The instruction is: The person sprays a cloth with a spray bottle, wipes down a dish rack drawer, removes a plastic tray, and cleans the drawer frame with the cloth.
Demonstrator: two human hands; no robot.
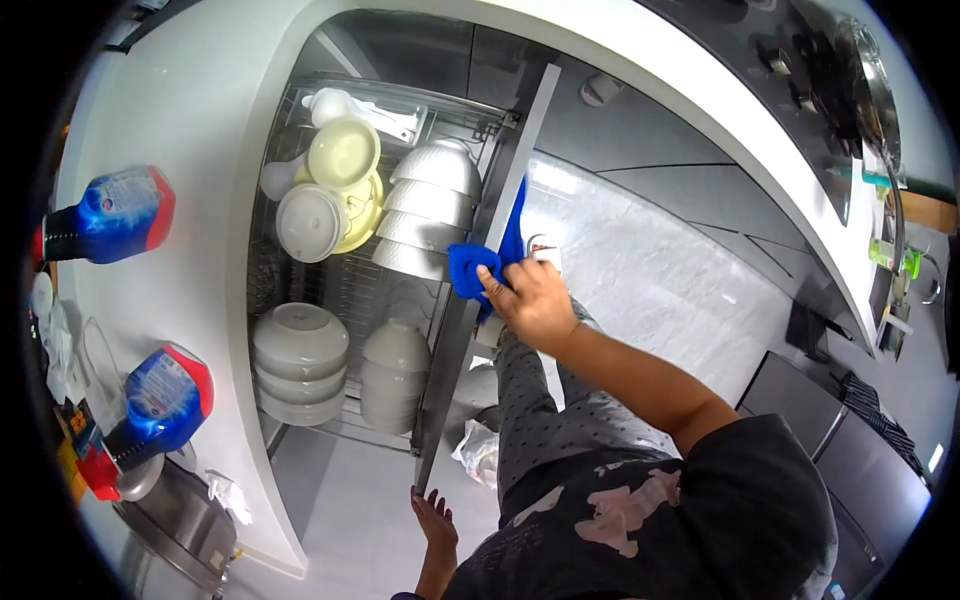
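My right hand (540,305) presses a blue cloth (468,270) on the top edge of the open drawer's front panel (455,355). The cloth is folded over that edge, and part of it hangs on the outer side. At the panel's lower end in view is my left hand (435,517), its fingers apart and a fingertip at the panel's corner. Inside the drawer's wire rack are stacked white bowls (430,205), more bowls (300,365), and a yellow dish (344,153) beside a white lidded container (308,222).
Two blue bottles with red parts (125,213) (170,395) stand on the white counter (215,150) at left. A metal pot (190,520) is at lower left. A plastic bag (478,452) lies near my legs. The stove (770,90) is at upper right.
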